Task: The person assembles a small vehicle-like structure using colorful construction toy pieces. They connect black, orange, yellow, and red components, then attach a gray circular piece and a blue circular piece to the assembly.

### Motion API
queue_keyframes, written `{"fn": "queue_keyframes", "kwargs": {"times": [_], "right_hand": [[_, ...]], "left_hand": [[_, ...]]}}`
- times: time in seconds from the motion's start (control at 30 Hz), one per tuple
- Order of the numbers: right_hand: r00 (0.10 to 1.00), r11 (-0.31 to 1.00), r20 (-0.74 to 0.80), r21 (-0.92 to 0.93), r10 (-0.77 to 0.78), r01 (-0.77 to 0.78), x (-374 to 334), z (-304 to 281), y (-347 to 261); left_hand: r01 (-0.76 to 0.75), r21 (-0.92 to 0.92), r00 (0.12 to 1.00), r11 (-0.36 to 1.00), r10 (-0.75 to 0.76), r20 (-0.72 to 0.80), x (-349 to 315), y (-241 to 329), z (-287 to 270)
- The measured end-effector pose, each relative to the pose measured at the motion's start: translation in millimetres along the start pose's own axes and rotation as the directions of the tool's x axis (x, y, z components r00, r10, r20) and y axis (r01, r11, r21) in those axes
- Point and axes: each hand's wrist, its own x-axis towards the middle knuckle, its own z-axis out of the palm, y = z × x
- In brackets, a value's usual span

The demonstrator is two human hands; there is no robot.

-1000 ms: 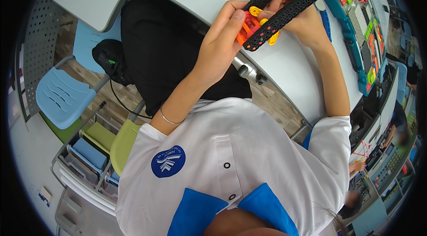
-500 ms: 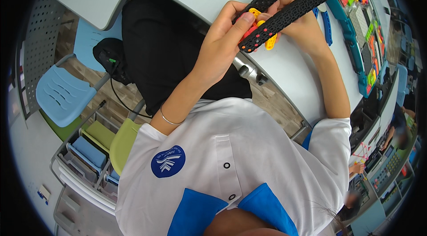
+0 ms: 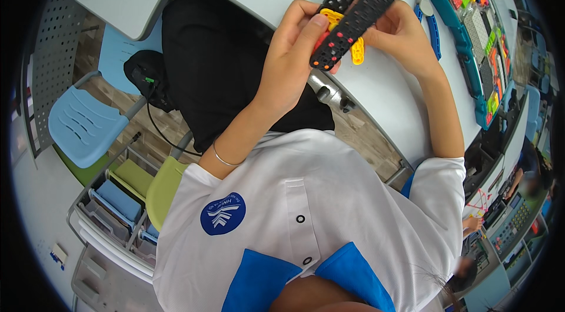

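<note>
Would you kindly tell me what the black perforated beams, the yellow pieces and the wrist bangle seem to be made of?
Black perforated beams: likely matte plastic, judging by the regular holes. Yellow pieces: probably smooth plastic, being evenly bright and rounded. Bangle: seemingly polished metal, from its silvery gleam, though coated plastic is possible.

Seating and oddments, left of frame

Blue chair (image 3: 85, 128), slotted back, mid-left. Second blue seat (image 3: 119, 62), upper left; dark pouch-like item (image 3: 146, 71) with green spot overlaps it, black cord (image 3: 160, 137) running below. Lime-green chair (image 3: 162, 191), lower left, near a blue panel (image 3: 119, 201). Grey perforated panel (image 3: 52, 65), far left. Wood-patterned floor (image 3: 360, 135), strip near centre.
</note>
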Motion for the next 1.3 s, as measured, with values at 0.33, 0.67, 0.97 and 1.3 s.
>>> {"fn": "queue_keyframes", "kwargs": {"times": [0.33,0.67,0.97,1.3], "right_hand": [[0.986,0.937,-0.064,-0.326,-0.156,0.126,-4.0,4.3,-13.4],[0.988,0.940,-0.140,-0.341,-0.067,0.015,-10.1,16.9,-30.2],[0.992,0.984,-0.125,-0.178,-0.012,-0.011,-11.9,17.1,-31.4],[0.981,0.917,-0.119,-0.387,-0.156,0.099,-12.4,26.3,-38.4]], "left_hand": [[-0.100,0.227,0.989,0.969,0.072,0.126,-1.8,15.6,-5.4],[-0.108,0.107,0.987,0.988,0.094,0.134,3.2,-1.0,-22.5],[-0.204,0.051,0.973,0.978,0.197,0.118,-0.3,-12.9,-26.3],[-0.177,0.023,0.983,0.984,0.176,0.044,-3.9,-11.5,-20.9]]}}
